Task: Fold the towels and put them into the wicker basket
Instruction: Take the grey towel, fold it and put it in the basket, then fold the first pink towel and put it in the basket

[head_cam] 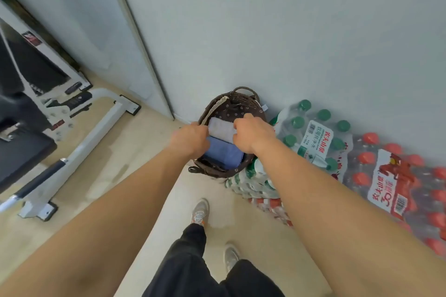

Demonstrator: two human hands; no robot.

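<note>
A dark brown wicker basket (218, 172) with a flowered lining stands on the floor against the wall. Inside it lies a folded blue towel (223, 154), and over its far part a folded light grey towel (220, 128). My left hand (189, 138) grips the grey towel's left end at the basket's left rim. My right hand (253, 134) holds the towel's right end, fingers curled over it. Both hands reach down into the basket's mouth, and their fingertips are hidden by the towel.
Shrink-wrapped packs of water bottles, green caps (311, 132) and red caps (395, 185), lie right of the basket along the wall. A white-framed exercise bench (72, 144) stands at the left. A white panel (125, 38) leans on the wall. My shoes (200, 211) are on the beige floor.
</note>
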